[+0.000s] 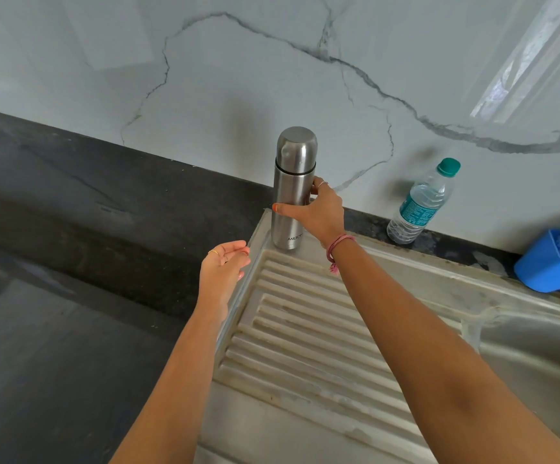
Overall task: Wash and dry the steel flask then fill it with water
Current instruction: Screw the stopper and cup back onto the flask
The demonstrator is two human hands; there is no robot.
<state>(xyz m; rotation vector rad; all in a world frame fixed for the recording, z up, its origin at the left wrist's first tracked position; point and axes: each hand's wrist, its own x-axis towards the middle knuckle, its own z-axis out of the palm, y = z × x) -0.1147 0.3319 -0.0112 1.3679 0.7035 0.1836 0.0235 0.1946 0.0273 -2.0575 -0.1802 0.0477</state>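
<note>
- Steel flask: upright, cap on, standing at the far left corner of the sink's drainboard, close to the wall. Brushed metal body, lettering low on its front.
- Right hand: wrapped round the flask's middle from the right side, thumb across the front, fingers curled behind. A ring shows on one finger; a pink thread band sits on the wrist.
- Left hand: held in the air just left of the drainboard's edge, below and left of the flask, not touching it. Fingers loosely curved, palm turned towards the flask, holding nothing. A ring on one finger.
- Plastic water bottle: clear, green cap, teal label, partly filled. Stands tilted in view on the dark counter strip behind the sink, right of the flask and well apart from it.
- Blue plastic holder: at the right edge, on the sink's back rim, with something white and blue inside that is cut off by the frame.
- Sink basin: steel, at lower right, only partly in view.
- Dark stone counter: runs left of the drainboard.
- Wall: pale marble-patterned panel with grey veins.
</note>
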